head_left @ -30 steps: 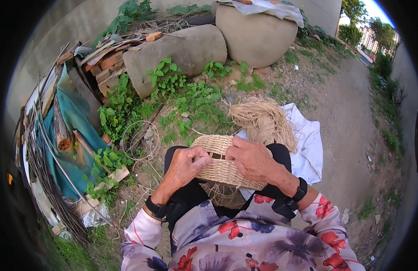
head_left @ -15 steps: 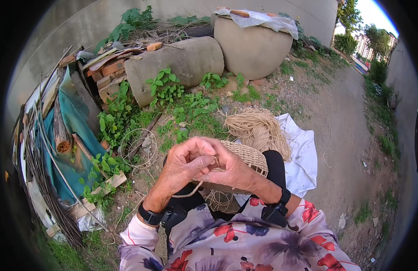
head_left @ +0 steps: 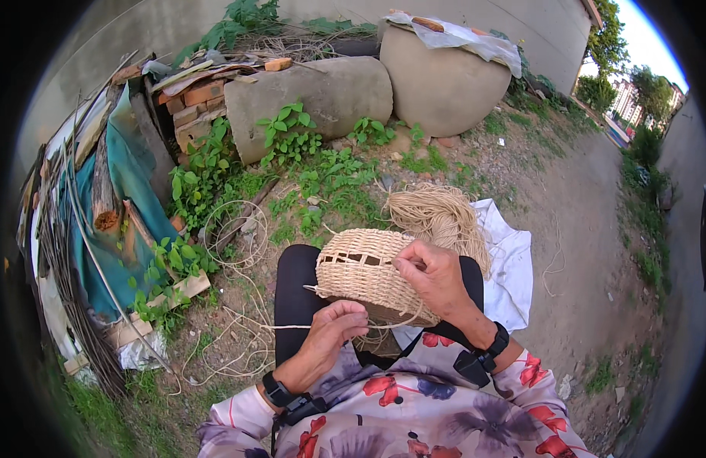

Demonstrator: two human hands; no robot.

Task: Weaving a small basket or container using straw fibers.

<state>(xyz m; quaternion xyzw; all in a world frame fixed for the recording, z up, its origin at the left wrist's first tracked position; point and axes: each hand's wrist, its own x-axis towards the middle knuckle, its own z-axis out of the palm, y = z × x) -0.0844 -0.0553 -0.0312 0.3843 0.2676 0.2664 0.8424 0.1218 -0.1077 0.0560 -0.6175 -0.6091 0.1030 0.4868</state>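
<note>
A small woven basket (head_left: pixel 353 263) of pale cord rests on my lap, with an openwork row across its wall. My right hand (head_left: pixel 438 281) is closed at the basket's right side, thumb and forefinger pinched against the wall by the open row. Its fingertips partly hide what lies between them. Low in front of the basket, my left hand (head_left: pixel 331 336) pinches a thin cord (head_left: pixel 395 326). From there the cord curves up to the basket's right side beneath my right hand, while its other length trails leftward over my knee. A short cord end sticks out at the basket's left.
Beyond the basket, a thick hank of cord (head_left: pixel 433 214) lies on a white cloth (head_left: pixel 505 256). Loose cord loops (head_left: pixel 242 237) are on the ground at left, near leafy weeds and a teal tarp (head_left: pixel 135 206). A concrete pipe (head_left: pixel 315 107) and large clay-coloured vat (head_left: pixel 444 76) stand behind.
My hands were together above the basket and have parted. The left moved down with the cord; the right shifted rightward onto the basket's side. More of the basket shows.
</note>
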